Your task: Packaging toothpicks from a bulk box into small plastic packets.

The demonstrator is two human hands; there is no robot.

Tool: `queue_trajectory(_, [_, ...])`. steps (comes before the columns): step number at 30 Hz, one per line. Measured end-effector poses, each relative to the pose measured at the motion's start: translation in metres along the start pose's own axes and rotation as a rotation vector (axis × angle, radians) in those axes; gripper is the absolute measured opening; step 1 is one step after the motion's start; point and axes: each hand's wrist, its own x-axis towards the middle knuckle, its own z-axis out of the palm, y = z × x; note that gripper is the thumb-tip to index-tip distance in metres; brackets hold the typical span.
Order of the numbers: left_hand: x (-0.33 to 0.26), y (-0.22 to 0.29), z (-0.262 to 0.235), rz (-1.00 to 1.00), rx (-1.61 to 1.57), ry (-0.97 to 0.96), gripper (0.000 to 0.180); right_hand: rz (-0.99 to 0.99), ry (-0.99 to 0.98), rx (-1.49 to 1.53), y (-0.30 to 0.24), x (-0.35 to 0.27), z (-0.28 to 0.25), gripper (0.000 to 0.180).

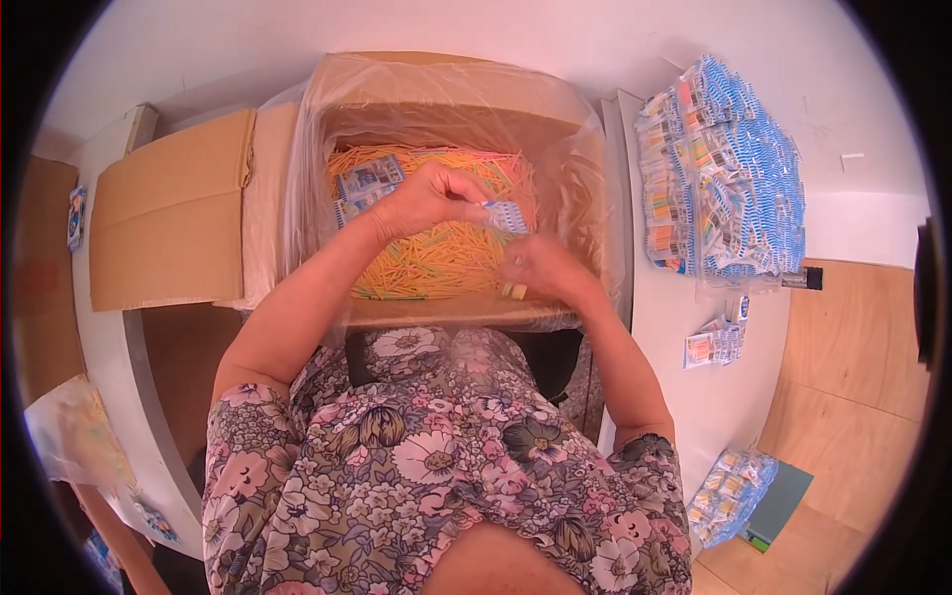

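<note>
Over the open cardboard box (pixel 436 121), the step in hand seems best done by keeping the small blue-and-white packet (pixel 509 215) steady above the box's middle, so that any loose sticks (pixel 421 268) drop back inside it. The left hand (pixel 426 203) pinches the packet's edge, thumb and fingers pressed together, while the right hand (pixel 547 268) is just below the packet, nearer the box's right wall, its fingers curled (motion blur hides their tips, so I cannot tell whether they grip anything).
</note>
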Motion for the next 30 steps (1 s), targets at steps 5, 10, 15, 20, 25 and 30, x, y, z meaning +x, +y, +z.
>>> queue_trajectory(5, [-0.002,0.006,-0.001,0.003,-0.013,0.012,0.009,0.039,0.34,0.474,0.003,-0.011,-0.04,0.019])
queue_trajectory(10, [-0.005,0.014,-0.001,-0.094,0.032,-0.194,0.01,0.007,0.444,0.885,-0.002,-0.015,-0.053,0.018])
queue_trajectory(15, [-0.007,0.016,0.012,-0.088,-0.048,-0.332,0.01,0.013,0.548,0.791,-0.018,-0.003,-0.046,0.019])
queue_trajectory(20, [-0.006,0.008,0.011,-0.147,0.029,-0.287,0.011,-0.052,0.548,0.414,-0.035,0.009,-0.03,0.022])
queue_trajectory(25, [-0.006,0.014,0.004,-0.197,0.084,-0.246,0.009,-0.005,0.79,0.565,-0.025,0.003,-0.041,0.021])
queue_trajectory(30, [-0.003,0.002,0.001,0.021,0.138,-0.158,0.007,0.011,0.745,0.597,-0.021,-0.016,-0.05,0.021])
